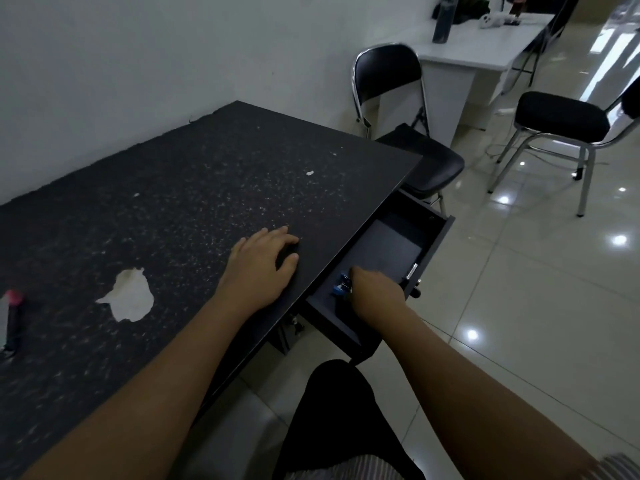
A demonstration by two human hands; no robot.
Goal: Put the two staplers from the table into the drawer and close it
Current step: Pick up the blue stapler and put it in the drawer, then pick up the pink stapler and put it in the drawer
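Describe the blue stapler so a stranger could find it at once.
Start at the black table and find the open drawer under its near right corner. The blue stapler lies at the drawer's near end, under the right hand, the only blue thing there.

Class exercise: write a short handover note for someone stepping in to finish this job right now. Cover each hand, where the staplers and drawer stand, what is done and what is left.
Left hand: resting palm down on the black table, holding nothing visible.
Right hand: down inside the open drawer, at a blue stapler; the grip itself is hidden, so I cannot tell if it has let go.
Done: drawer pulled out; the blue stapler is in it.
Unclear: only one stapler can be made out; the second is not clearly visible, on the table or in the drawer.
Left: confirm the second stapler is in, withdraw the right hand, push the drawer shut.
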